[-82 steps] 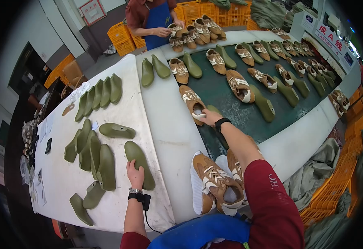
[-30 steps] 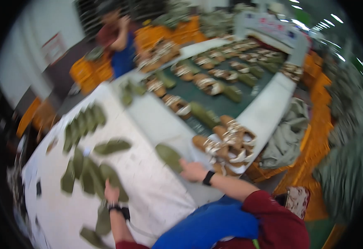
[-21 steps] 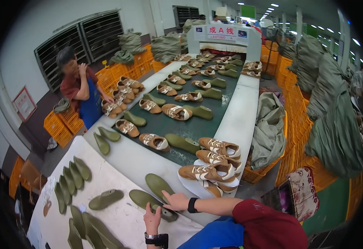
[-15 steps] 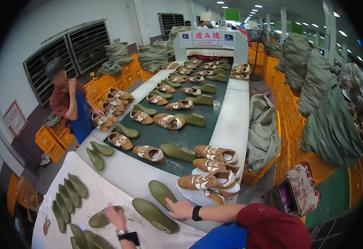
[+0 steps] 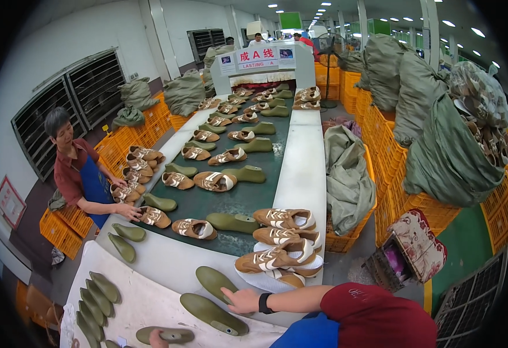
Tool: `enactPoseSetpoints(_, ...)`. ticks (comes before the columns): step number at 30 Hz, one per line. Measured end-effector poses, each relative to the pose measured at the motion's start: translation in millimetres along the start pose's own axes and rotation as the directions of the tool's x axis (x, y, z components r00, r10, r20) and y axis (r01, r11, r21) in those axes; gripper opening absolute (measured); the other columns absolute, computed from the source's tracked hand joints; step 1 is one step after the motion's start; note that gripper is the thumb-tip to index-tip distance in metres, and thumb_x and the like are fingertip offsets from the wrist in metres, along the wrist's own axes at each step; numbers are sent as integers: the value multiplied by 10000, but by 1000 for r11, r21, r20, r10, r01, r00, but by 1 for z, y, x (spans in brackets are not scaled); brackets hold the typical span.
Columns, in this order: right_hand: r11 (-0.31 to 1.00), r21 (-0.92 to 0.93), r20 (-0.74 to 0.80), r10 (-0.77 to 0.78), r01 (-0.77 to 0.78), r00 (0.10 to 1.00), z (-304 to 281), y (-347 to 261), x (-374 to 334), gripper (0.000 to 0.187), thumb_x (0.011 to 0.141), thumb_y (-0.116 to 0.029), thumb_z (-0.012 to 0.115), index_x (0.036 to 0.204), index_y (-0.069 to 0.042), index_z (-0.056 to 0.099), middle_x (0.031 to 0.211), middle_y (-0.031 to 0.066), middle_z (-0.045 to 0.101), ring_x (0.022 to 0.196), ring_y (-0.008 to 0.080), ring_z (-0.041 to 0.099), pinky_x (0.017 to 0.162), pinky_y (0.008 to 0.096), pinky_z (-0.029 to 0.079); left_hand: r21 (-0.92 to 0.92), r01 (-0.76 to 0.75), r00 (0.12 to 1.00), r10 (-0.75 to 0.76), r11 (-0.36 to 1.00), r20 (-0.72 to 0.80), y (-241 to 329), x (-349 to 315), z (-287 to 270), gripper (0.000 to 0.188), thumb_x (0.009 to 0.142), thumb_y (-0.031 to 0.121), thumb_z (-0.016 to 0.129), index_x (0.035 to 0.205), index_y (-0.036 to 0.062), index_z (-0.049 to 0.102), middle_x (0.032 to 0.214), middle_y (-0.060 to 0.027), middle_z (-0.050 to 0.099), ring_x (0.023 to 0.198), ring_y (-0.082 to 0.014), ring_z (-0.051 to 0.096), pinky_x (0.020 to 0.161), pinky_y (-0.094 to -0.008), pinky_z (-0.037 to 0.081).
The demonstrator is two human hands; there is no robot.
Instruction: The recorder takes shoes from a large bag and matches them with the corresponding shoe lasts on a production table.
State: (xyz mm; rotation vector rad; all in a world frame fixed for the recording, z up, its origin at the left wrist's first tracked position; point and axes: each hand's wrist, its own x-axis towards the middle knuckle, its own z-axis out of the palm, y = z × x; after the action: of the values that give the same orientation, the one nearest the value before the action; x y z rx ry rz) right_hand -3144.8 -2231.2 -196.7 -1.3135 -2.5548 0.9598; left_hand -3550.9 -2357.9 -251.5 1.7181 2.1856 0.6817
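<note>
Near the lower edge, my left hand [image 5: 159, 339] is partly cut off, its visible fingers closed on the side of an olive-green shoe last [image 5: 175, 335]. My right hand [image 5: 242, 300] has its index finger on the heel end of another green last [image 5: 212, 281]; the thumb side is hidden. Just below that one lies a larger last [image 5: 212, 314] with a round hole near its end. Left of my left hand, several lasts [image 5: 104, 286] stand in a row on the white cloth [image 5: 141, 290]. Beyond my right hand, brown and white sneakers [image 5: 274, 257] are stacked on white insole-like sheets.
Ahead, a green conveyor belt [image 5: 239, 200] carries sneakers and lasts from a machine [image 5: 304, 75]. A co-worker [image 5: 83, 174] stands at its left, touching a sneaker [image 5: 154, 217]. Orange crates [image 5: 386, 200] and grey-green sacks [image 5: 454, 156] line the right; a cushioned seat [image 5: 419, 243] stands nearer.
The view has shifted, so most things sit lower and left. My left hand and its last have moved rightward and nearer. The co-worker has lowered a hand from the face to a sneaker.
</note>
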Motion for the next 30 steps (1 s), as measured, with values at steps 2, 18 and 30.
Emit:
enactPoseSetpoints(2, 999, 6, -31, -38, 38, 999, 3, 0, 0, 675, 812, -303, 533, 1362, -45, 239, 748, 189, 628, 682, 365, 610, 602, 462, 473, 10, -261, 965, 261, 965, -21, 22, -43, 1, 414, 649, -159, 470, 1003, 14, 596, 960, -179, 589, 940, -344, 545, 859, -388, 437)
enactPoseSetpoints(18, 963, -72, -210, -271, 261, 939, -4, -7, -25, 568, 820, -400, 567, 1316, -166, 418, 1251, 257, 410, 1076, 426, 466, 883, 472, 421, 110, -30, 924, 69, 994, -376, 173, -93, 94, 581, 672, -82, 512, 1226, 93, 495, 1295, -224, 406, 1224, -457, 326, 1016, -500, 298)
enactPoseSetpoints(30, 823, -360, -171, -521, 439, 836, 26, -1, -47, 573, 569, -368, 792, 1033, -79, 619, 1344, 169, 360, 1205, 485, 323, 853, 484, 458, -615, 727, 389, -921, 307, 0, -10, -172, -8, 1052, 619, 227, 773, 1395, 15, 95, 1174, -232, 512, 981, -339, 571, 793, -438, 495)
